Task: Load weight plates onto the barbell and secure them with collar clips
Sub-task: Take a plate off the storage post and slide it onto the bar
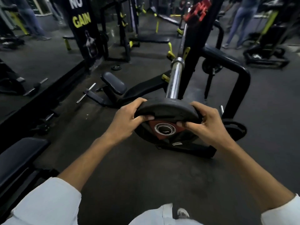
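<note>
**Trainee:** Why grip the weight plate (164,109) on both sides?

**Instructor:** Your left hand (128,120) and right hand (206,122) wrap their fingers (146,118) over opposite rims, keeping the bore square to the barbell sleeve (174,78). The plate sits at the sleeve's near end, probably just starting on. No collar clip is visible.

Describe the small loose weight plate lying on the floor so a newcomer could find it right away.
Start at the tall black banner with yellow "GAIN" lettering, left of the barbell sleeve. Look at the floor just right of its base: a small loose plate lies flat there on its own. Unlike the large plate gripped by the left hand and right hand, it is far smaller and untouched.
</note>
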